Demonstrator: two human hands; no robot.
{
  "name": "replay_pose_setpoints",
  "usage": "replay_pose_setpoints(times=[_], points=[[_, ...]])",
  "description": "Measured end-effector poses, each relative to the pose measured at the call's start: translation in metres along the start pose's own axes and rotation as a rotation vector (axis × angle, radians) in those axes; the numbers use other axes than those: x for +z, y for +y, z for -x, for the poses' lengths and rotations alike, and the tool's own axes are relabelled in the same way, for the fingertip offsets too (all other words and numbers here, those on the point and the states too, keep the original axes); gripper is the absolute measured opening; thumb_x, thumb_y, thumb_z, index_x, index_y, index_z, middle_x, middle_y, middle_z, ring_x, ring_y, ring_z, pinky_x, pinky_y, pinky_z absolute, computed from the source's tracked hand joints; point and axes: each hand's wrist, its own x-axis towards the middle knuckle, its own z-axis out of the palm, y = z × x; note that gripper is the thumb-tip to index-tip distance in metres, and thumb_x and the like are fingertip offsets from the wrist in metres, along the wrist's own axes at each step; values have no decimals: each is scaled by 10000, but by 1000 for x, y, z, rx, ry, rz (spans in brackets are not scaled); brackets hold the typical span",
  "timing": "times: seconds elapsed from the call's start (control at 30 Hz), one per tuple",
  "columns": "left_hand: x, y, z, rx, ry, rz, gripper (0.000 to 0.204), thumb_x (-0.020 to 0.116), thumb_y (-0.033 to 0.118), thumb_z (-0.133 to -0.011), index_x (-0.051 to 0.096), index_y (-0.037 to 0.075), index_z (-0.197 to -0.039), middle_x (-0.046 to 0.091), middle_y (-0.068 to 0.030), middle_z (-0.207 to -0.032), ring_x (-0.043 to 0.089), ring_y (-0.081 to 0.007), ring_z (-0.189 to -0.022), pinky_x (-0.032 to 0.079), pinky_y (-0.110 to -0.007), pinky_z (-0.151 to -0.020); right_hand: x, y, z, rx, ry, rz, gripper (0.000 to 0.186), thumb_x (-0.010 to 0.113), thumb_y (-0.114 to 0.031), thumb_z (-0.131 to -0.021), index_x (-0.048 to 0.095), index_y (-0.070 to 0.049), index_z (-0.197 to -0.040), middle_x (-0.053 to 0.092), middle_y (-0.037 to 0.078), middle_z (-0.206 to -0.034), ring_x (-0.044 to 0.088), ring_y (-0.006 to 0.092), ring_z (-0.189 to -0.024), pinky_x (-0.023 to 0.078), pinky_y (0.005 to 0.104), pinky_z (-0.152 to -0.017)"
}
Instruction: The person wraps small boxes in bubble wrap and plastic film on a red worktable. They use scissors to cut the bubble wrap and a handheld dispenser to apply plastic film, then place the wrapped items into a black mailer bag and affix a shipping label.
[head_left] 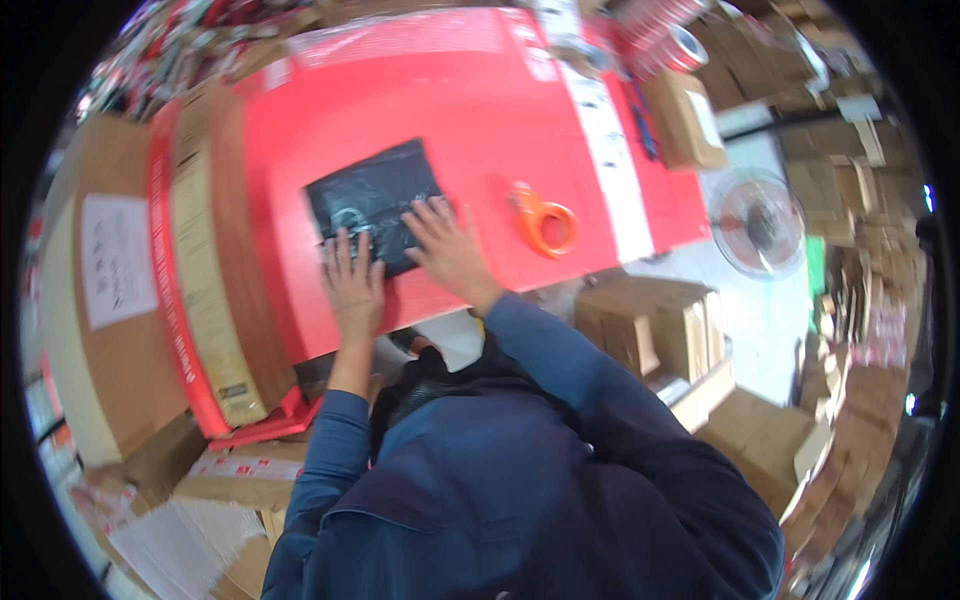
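A: Left hand (352, 283)?
B: Flat, palm down, fingers spread and pointing away from the body. Forearm bare from wrist to mid-arm, then a blue sleeve. The arm runs almost straight up from the lower edge.
A: Right hand (447, 250)?
B: Also flat, palm down, fingers fanned toward upper left. Wrist bare, blue sleeve to the cuff. The arm comes in on a diagonal from lower right.
A: Spacing?
B: Hands just beside each other, not touching. Neither grips anything.
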Motion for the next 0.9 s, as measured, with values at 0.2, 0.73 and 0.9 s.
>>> replay_pose_setpoints(times=[0.2, 0.73, 0.9], points=[[-31, 100, -38, -326, -73, 76, 557, 641, 374, -1029, 540, 116, -1512, 456, -192, -1601, 423, -370, -1480, 350, -579, -1184, -92, 98, 31, -222, 168, -413, 426, 727, -173, -968, 637, -67, -1370, 638, 131, -1397, 579, 335, -1322, 458, 522, -1075], [133, 432, -15, -457, -1124, 1400, 278, 707, 84, -991, 685, -9, -1253, 737, -66, -1152, 683, -125, -1058, 546, -289, -946, -193, 344, 202, 116, 13, -207, 301, 797, -264, -875, 701, -105, -1112, 642, 51, -1251, 583, 280, -1223, 408, 500, -1049], [143, 426, -1, -324, -1033, 1450, 276, 648, -26, -986, 677, -19, -1260, 736, -62, -1151, 679, -121, -1067, 547, -285, -956, -183, 370, 151, 0, -80, -250, 235, 752, -229, -913, 715, -111, -1112, 660, 36, -1246, 600, 250, -1207, 443, 432, -1044]])
